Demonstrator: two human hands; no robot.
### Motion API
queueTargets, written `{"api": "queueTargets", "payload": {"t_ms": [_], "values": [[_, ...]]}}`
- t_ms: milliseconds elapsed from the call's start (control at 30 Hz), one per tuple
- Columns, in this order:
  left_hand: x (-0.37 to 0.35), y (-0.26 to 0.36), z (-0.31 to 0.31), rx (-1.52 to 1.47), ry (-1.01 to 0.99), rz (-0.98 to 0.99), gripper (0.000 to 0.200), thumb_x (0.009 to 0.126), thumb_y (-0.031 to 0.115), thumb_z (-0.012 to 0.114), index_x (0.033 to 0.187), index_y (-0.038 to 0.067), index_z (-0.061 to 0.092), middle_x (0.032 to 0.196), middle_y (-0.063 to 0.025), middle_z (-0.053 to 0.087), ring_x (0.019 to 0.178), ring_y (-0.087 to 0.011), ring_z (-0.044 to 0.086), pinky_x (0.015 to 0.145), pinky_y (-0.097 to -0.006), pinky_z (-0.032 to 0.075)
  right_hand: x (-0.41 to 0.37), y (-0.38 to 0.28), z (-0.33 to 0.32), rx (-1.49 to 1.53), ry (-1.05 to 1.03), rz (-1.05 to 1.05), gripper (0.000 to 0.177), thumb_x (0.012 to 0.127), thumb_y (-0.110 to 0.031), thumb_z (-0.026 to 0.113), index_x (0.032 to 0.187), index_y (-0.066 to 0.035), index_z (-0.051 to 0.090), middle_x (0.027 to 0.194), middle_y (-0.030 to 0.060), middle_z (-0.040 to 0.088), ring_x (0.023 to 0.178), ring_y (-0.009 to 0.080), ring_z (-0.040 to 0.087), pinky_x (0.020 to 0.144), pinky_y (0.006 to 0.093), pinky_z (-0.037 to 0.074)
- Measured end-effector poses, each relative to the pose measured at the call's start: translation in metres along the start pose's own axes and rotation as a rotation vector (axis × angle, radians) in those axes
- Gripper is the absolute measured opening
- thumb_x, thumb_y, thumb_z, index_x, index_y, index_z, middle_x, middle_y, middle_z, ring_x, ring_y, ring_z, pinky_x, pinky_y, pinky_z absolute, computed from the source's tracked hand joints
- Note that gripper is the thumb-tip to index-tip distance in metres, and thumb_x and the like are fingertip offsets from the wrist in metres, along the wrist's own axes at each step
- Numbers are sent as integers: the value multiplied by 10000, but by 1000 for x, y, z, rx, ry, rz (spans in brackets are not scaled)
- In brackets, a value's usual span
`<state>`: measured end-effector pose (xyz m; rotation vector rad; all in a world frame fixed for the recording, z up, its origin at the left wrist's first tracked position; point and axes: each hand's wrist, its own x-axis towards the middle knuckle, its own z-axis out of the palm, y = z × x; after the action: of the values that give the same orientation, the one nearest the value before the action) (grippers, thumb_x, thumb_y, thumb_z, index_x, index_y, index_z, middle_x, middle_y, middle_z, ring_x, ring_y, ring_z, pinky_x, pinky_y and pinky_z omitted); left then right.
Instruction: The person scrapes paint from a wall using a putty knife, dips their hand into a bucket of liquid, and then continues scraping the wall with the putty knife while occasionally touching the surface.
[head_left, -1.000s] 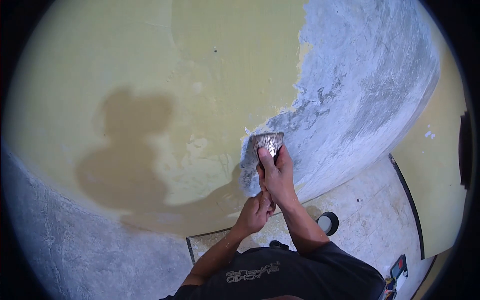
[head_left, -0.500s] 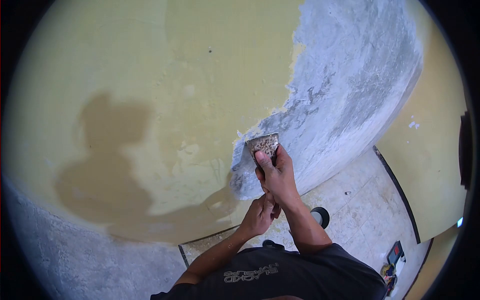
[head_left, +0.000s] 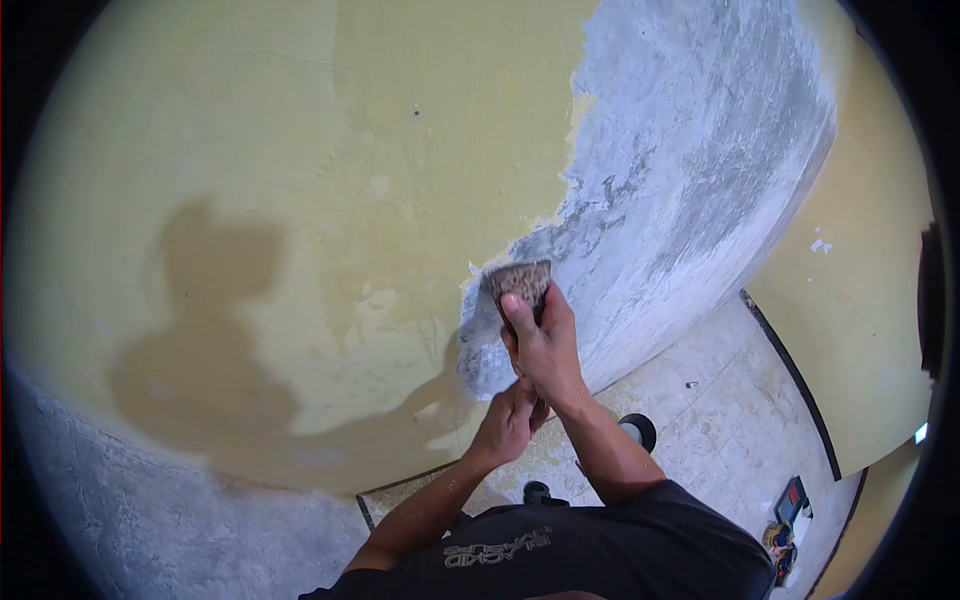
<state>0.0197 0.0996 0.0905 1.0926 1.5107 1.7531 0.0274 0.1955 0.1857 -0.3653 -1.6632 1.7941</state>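
A scraper with a wide, speckled blade is held in my right hand, the thumb pressed along its face. The blade's edge lies at the border between the yellow paint and the bare grey-white wall. My left hand is closed just below my right hand, around the lower end of the handle as far as it shows; the handle itself is mostly hidden by my fingers.
Below the wall is a tiled floor with scattered flakes. A round dark-rimmed object stands beside my right forearm. A box with red and dark parts and small items lie at the lower right.
The scraper and both hands have shifted slightly left in the view, still at the paint's edge. The view itself has moved a little.
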Motion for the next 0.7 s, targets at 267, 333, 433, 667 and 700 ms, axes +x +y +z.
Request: {"api": "queueTargets", "payload": {"t_ms": [267, 333, 433, 667, 700], "values": [[-2, -6, 2, 40, -3, -42, 591, 1039, 504, 165, 817, 45, 462, 553, -8, 423, 472, -112, 407, 470, -292, 348, -3, 10, -5, -43, 24, -19, 244, 943, -219, 638, 1016, -12, 530, 705, -2, 554, 554, 67, 499, 504, 231, 414], [-2, -10, 5, 5, 5, -45, 588, 1041, 499, 166, 814, 43, 460, 543, -11, 421, 469, -109, 403, 466, -291, 341, -6, 13, -8, -32, 28, 55, 247, 938, -220, 644, 1006, -13, 529, 703, -3, 555, 554, 70, 501, 506, 237, 412], [3, -11, 2, -52, 42, 1, 549, 1050, 469, 201, 839, 39, 470, 541, -6, 419, 473, -104, 408, 462, -286, 340, 2, 4, 1, -34, 26, -40, 252, 934, -223, 646, 1002, -10, 530, 691, 4, 556, 549, 77, 505, 502, 245, 416], [-2, -17, 2, 21, 68, -78, 575, 1028, 529, 230, 845, 45, 481, 579, -15, 470, 501, -106, 450, 474, -277, 377, -1, 22, -1, -101, 71, -83, 264, 924, -231, 657, 985, -5, 536, 659, 14, 552, 549, 88, 507, 505, 252, 415], [3, -5, -1, 19, 74, 12, 582, 1028, 531, 231, 832, 47, 487, 582, -12, 468, 501, -108, 450, 473, -275, 373, 2, 12, 2, -104, 59, -92, 266, 924, -236, 656, 983, -6, 538, 660, 16, 552, 550, 88, 506, 508, 251, 418]]}}
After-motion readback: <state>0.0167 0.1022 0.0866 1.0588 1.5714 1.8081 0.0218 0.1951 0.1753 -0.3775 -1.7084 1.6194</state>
